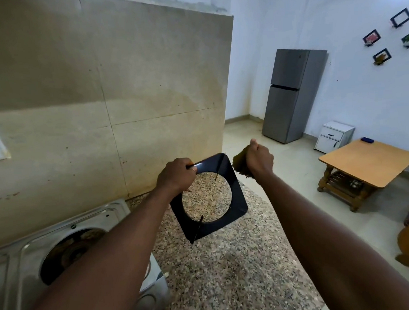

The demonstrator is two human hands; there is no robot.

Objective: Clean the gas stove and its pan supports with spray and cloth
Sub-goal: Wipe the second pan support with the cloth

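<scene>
My left hand grips the top left corner of a dark square pan support with a round hole, held tilted in the air above the speckled granite counter. My right hand is closed on a brownish cloth, right beside the support's upper right corner. The steel gas stove sits at the lower left with one uncovered burner, partly hidden by my left forearm. No spray bottle is in view.
A beige tiled wall backs the counter. Past the counter's right edge the room opens: a grey fridge, a small white cabinet and a low wooden table stand on the floor.
</scene>
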